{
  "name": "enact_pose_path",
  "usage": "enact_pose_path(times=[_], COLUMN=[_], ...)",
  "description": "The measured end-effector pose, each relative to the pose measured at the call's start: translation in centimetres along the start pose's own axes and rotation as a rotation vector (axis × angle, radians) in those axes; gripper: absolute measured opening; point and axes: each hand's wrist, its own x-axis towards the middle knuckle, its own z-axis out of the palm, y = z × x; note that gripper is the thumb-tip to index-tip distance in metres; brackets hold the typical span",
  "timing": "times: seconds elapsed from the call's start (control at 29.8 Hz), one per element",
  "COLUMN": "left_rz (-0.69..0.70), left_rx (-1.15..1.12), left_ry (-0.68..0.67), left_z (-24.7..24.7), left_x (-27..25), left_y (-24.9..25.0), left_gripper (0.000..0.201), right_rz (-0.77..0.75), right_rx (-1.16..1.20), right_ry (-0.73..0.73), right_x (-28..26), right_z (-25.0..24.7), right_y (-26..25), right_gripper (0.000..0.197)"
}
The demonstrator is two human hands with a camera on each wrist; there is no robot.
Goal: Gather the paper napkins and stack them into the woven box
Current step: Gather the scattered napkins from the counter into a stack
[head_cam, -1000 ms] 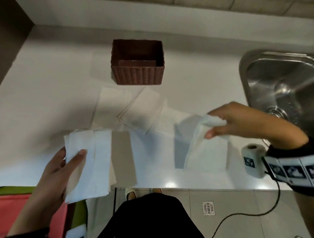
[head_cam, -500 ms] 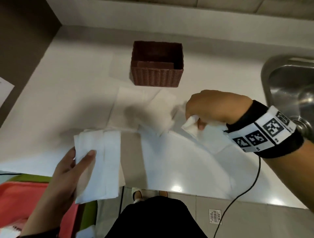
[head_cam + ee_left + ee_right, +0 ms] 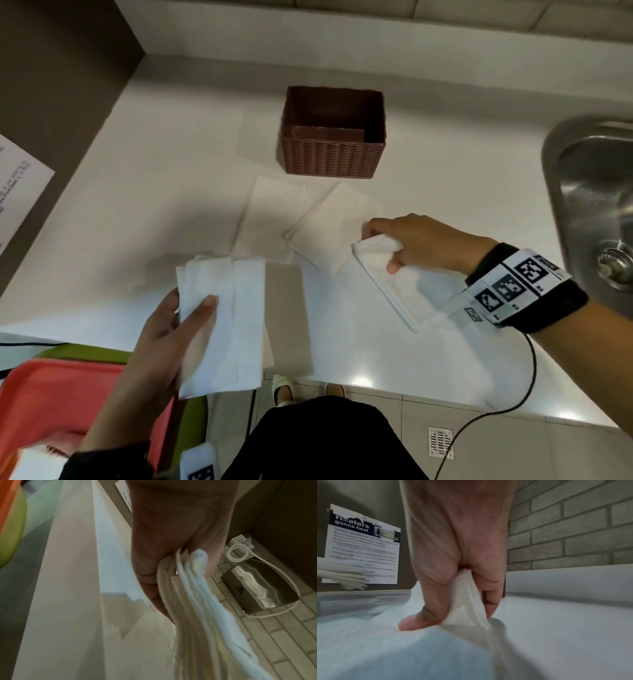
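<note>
The brown woven box (image 3: pixel 333 161) stands at the back of the white counter (image 3: pixel 154 212), its inside dark. My left hand (image 3: pixel 171 329) holds a stack of several white napkins (image 3: pixel 226 325) over the counter's front edge, thumb on top; the left wrist view shows that stack (image 3: pixel 192 601) edge-on in the grip. My right hand (image 3: pixel 407 243) pinches one folded napkin (image 3: pixel 387 277) just above the counter, between thumb and fingers (image 3: pixel 423 622) in the right wrist view. Two more napkins lie flat in front of the box, one on the left (image 3: pixel 270 212) and one on the right (image 3: pixel 329 226).
A steel sink (image 3: pixel 596 192) is set into the counter at the right. Another flat napkin (image 3: pixel 260 137) lies left of the box. A brick wall (image 3: pixel 573 527) backs the counter, and a dark panel with a paper notice (image 3: pixel 363 547) stands left. Red and green trays (image 3: pixel 51 394) sit below left.
My right hand has carried its pinched napkin from the right side leftward and down to the loose napkins. The view has swung left. The left hand holds its stack as before.
</note>
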Motion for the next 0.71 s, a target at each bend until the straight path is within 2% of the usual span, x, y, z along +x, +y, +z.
enact_pose_path(times=[0.1,0.24,0.34,0.4,0.44,0.54,0.6,0.71], left_rz=[0.009,0.019,0.051,0.084,0.099,0.138,0.153,0.135], left_rx=[0.001,-0.021,0.004,0.022,0.039,0.121,0.140,0.177], left_ry=[-0.035,-0.083,-0.086,-0.065,-0.063,-0.109,-0.152,-0.240], left_z=[0.5,1.3,1.8,2.1,2.3,3.1,3.8,4.6], left_x=[0.1,0.4,1.0,1.4,1.4,1.5,1.5,1.5], left_y=[0.4,0.9,1.0,1.3,1.6,2.6,3.2,3.7], left_gripper=[0.024,0.029,0.031,0.029,0.029,0.027,0.026,0.032], right_rz=[0.033,0.051,-0.018,-0.073,-0.097,-0.255,-0.331,-0.302], right_rx=[-0.010,-0.372,-0.473,-0.357,-0.210,0.317,0.587,0.603], right_ry=[0.017,0.032,0.070,0.065,0.038,-0.042,-0.067,0.008], right_x=[0.3,0.4,-1.2,-3.1,-4.3,-6.7,-6.2,-3.1], right_z=[1.0,1.0,-0.6,-2.1,-2.9,-4.4,-4.1,-1.8], right_y=[0.4,-0.7,-2.1,-3.4,-4.3,-7.5,-9.2,-11.0], right_gripper=[0.062,0.068,0.054,0.030,0.023,0.017,0.019,0.032])
